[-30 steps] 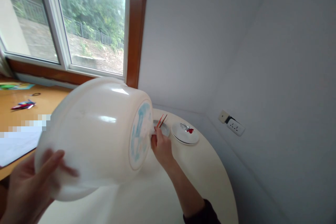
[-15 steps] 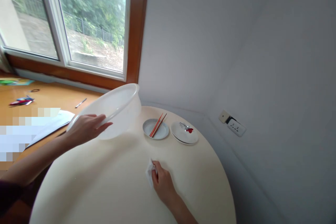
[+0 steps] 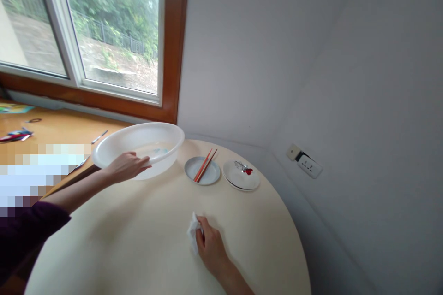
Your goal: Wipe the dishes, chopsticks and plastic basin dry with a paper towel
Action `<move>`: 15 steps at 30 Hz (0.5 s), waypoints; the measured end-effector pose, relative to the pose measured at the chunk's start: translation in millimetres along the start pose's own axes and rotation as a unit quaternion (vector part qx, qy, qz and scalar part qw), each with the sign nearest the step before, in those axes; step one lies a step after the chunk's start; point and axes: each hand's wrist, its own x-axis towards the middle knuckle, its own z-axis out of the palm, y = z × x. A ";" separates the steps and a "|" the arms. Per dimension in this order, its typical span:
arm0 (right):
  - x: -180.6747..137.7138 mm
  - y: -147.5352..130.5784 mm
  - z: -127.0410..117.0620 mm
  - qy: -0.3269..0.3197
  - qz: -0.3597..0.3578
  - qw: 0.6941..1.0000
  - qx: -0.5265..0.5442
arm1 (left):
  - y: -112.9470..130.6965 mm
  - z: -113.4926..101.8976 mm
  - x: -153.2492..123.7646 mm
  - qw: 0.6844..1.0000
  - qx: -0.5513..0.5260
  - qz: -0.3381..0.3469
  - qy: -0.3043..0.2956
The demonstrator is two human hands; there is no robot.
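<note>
At the far left of my view, a wooden worktop carries a small cluster of coloured items, too blurred for me to name, and a slim pen-like stick nearer the window. In from there, a dark purple sleeve leads to the left hand, which I see gripping the near rim of a translucent white basin. The basin sits open side up, just beyond that hand, over the back left of the round pale worktop; I cannot tell whether its base is fully down. Further right, close to the front, a crumpled white tissue is pinched between the thumb and fingers of the right hand, low over the pale worktop and well apart from the basin. Behind the tissue I have a grey plate with two reddish sticks lying across it. Just right of it are stacked white plates, the top one showing a red motif, and then a wall socket.
</note>
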 end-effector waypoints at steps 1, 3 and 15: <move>-0.2 0.3 0.5 -0.001 0.002 1.000 0.002 | 0.2 1.8 0.4 1.000 0.002 -0.002 -0.006; -0.8 1.4 2.1 -0.005 0.006 1.000 0.007 | 0.5 5.8 0.9 1.000 -0.003 -0.010 -0.009; -1.9 8.5 6.6 0.006 0.008 1.000 0.017 | -18.5 41.2 12.1 0.986 -0.158 -0.030 -0.032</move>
